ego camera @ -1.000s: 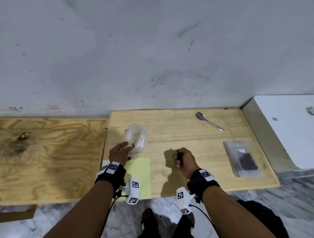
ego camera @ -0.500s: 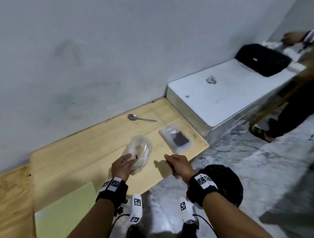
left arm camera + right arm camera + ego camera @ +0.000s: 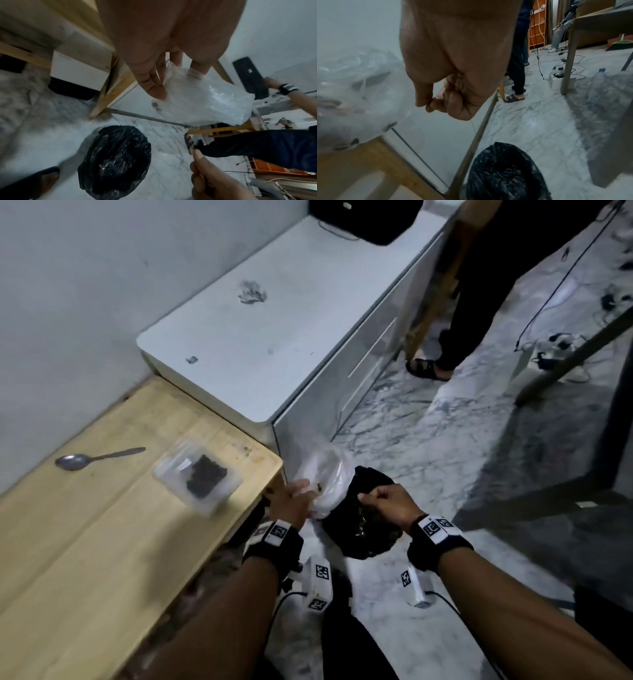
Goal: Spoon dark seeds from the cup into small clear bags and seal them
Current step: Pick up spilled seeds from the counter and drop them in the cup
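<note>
My left hand (image 3: 294, 501) pinches a crumpled clear plastic bag (image 3: 330, 477) with a few dark seeds stuck inside, and holds it past the table's right end, above a black bin bag (image 3: 363, 532) on the floor. In the left wrist view the fingers (image 3: 154, 86) press the plastic (image 3: 205, 100). My right hand (image 3: 390, 505) is a closed fist over the bin bag; the right wrist view shows nothing in the fist (image 3: 450, 94). A sealed clear bag of dark seeds (image 3: 200, 475) and a metal spoon (image 3: 92, 460) lie on the wooden table (image 3: 85, 525).
A white cabinet (image 3: 274, 320) adjoins the table's right end, with a black case on its far end. Another person stands beyond it, one sandalled foot (image 3: 426, 369) on the marble floor. A dark table frame (image 3: 582, 474) and cables lie to the right.
I have turned right, away from the table. My left hand has carried the clear plastic bag off the tabletop and over the black bin bag. The fisted right hand moved there too.
</note>
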Action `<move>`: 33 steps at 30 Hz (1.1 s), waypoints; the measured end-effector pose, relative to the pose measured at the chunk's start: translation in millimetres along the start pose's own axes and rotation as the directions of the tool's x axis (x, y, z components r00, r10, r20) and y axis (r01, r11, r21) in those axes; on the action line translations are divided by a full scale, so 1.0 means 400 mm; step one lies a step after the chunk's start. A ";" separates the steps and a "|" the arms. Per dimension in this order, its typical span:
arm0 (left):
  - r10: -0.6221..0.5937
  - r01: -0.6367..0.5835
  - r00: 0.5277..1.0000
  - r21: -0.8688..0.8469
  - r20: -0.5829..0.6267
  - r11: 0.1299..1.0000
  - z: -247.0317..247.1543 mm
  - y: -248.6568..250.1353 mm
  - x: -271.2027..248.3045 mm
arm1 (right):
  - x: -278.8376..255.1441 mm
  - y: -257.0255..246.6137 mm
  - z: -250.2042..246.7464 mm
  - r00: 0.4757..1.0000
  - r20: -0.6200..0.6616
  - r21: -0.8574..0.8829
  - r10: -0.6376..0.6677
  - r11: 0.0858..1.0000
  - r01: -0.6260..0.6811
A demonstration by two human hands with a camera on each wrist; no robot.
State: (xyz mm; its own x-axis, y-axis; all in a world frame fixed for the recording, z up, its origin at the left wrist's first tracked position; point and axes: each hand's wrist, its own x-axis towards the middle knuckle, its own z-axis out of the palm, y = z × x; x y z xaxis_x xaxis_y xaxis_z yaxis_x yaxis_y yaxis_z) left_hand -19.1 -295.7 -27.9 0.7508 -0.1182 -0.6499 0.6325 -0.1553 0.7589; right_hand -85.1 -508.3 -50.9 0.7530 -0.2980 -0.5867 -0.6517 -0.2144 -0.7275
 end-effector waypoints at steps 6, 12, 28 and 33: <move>-0.176 0.176 0.984 0.008 0.011 0.984 0.168 -0.079 0.216 | 0.191 0.127 -0.128 0.994 0.013 -0.172 0.111 0.979 -0.107; -0.262 0.258 0.964 0.077 0.040 0.963 0.256 -0.180 0.393 | 0.344 0.253 -0.138 0.988 0.072 -0.279 0.134 0.954 -0.109; -0.326 0.327 0.944 0.029 -0.038 0.944 0.287 -0.226 0.479 | 0.438 0.316 -0.090 0.959 -0.023 -0.165 0.283 0.945 -0.282; -0.354 0.355 0.935 0.028 -0.027 0.935 0.287 -0.232 0.486 | 0.433 0.335 -0.080 0.953 -0.033 -0.135 0.300 0.944 -0.301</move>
State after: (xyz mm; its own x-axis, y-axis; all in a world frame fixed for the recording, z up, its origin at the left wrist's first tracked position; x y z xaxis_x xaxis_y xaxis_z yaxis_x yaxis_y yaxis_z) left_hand 46.4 -416.9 -229.6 0.4832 -0.0293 -0.8750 0.8520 -0.2143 0.4776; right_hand -44.8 -618.5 -238.4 0.5195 -0.3790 -0.7658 -0.8544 -0.2383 -0.4617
